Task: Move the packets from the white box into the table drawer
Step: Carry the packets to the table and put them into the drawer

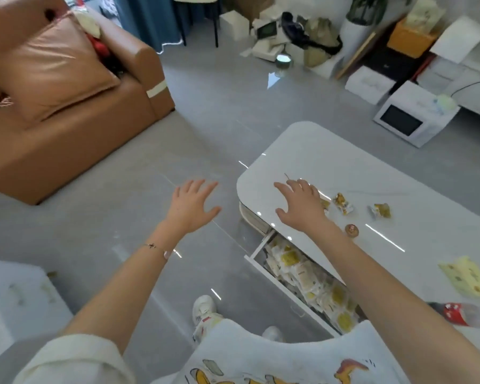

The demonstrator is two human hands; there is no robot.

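White-and-yellow paper packets (305, 275) fill the open white table drawer (283, 289). What looks like the white box (14, 297) sits lower left, seemingly near empty. Left hand (193, 206) and right hand (299, 206) hover spread, holding nothing. Transfer looks about finished; next call, push that drawer closed.

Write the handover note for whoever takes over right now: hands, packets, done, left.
Left hand: open, empty, over the floor.
Right hand: open, empty, over the table near its corner.
Drawer: pulled out, holding many packets. A few small wrapped items lie on the table by the right hand.
White box: lower left, blurred; contents unclear.
Done: most packets appear moved.
Left: check the box, move anything remaining.
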